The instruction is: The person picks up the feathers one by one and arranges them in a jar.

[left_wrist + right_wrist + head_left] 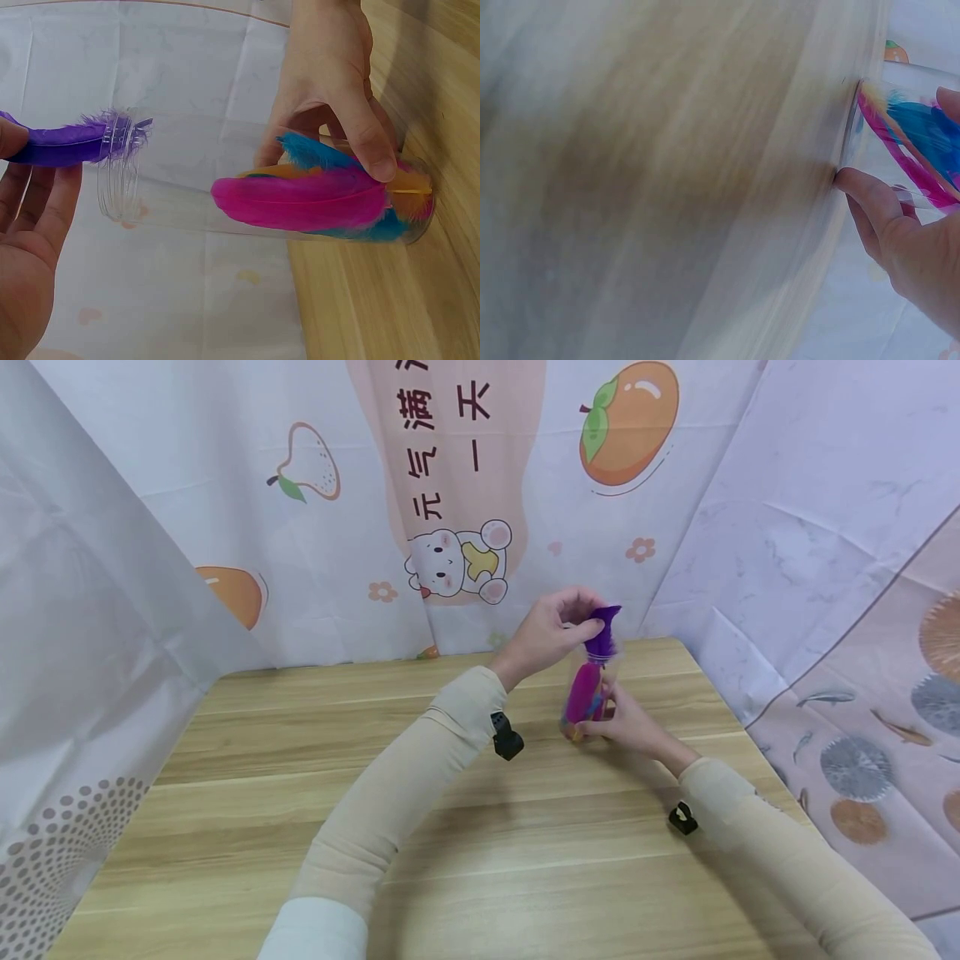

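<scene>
A clear jar (180,180) with a ridged neck stands on the table, toward its back right. Inside lie several feathers: a magenta feather (300,201), blue feathers (319,152) and some orange ones, gathered in the lower part. My left hand (557,631) pinches a purple feather (64,144) above the jar, and the feather's fluffy lower end dips into the mouth. Low on the jar, my right hand (628,720) grips the wall, thumb on one side and fingers round the other. In the right wrist view its fingers (866,191) are at the jar's base, close to the tabletop.
The wood-grain table (315,760) reaches to a printed curtain (337,568) hanging along its back edge. More patterned cloth (840,610) hangs at the right side. Black camera mounts (507,739) sit on both wrists.
</scene>
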`<action>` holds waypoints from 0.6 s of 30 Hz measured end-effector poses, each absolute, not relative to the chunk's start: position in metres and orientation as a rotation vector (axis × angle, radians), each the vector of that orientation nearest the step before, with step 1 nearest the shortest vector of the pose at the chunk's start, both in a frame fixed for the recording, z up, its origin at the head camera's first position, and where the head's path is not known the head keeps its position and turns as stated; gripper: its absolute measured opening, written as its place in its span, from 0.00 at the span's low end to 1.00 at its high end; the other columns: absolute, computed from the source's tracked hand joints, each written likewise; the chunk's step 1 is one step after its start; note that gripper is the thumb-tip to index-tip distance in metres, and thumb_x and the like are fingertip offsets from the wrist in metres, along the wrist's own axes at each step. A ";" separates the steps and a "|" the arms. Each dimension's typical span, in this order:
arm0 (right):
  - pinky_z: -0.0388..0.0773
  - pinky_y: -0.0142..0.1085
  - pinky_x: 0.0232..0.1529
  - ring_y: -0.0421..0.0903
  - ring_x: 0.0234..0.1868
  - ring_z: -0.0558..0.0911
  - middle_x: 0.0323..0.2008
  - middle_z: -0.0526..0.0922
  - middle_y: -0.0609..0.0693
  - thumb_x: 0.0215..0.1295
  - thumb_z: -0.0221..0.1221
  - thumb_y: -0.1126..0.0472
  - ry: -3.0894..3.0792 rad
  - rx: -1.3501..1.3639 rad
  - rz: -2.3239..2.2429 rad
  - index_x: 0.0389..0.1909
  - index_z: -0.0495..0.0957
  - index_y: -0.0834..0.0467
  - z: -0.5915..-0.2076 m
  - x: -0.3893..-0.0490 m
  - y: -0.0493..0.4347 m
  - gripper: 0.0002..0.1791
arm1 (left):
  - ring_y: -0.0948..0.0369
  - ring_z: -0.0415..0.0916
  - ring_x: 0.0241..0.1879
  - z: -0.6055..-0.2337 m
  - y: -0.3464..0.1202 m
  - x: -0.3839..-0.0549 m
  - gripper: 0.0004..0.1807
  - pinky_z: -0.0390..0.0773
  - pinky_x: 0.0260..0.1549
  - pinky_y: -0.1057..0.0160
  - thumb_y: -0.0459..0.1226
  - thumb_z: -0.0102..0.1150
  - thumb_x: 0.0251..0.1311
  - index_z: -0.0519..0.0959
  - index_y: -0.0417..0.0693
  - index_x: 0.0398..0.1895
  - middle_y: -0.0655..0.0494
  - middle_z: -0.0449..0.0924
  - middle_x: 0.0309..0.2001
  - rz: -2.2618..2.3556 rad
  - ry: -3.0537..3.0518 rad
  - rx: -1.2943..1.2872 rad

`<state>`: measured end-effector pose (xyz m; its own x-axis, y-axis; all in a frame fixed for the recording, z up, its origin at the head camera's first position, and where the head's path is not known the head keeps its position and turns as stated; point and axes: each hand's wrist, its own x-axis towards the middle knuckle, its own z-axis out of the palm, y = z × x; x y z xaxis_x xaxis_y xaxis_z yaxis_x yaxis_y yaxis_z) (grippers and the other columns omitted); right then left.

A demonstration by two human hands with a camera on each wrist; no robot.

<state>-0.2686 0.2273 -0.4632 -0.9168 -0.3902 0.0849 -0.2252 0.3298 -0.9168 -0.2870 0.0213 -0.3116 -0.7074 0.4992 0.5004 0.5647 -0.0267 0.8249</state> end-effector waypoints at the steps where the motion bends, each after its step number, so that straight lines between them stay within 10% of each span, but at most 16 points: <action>1: 0.80 0.38 0.47 0.59 0.51 0.80 0.59 0.74 0.64 0.59 0.72 0.67 2.436 -0.560 -1.638 0.77 0.51 0.56 -0.464 -0.269 0.228 0.51 | 0.59 0.80 0.38 -0.312 0.021 -0.287 0.07 0.81 0.42 0.64 0.24 0.60 0.66 0.80 0.35 0.45 0.49 0.84 0.39 -1.866 -2.155 -1.178; 18: 0.79 0.39 0.49 0.59 0.52 0.80 0.59 0.74 0.63 0.59 0.73 0.64 2.460 -0.546 -1.605 0.76 0.53 0.56 -0.461 -0.267 0.228 0.49 | 0.58 0.81 0.39 -0.311 0.023 -0.289 0.09 0.81 0.45 0.64 0.26 0.60 0.67 0.80 0.35 0.49 0.47 0.85 0.42 -1.853 -2.186 -1.210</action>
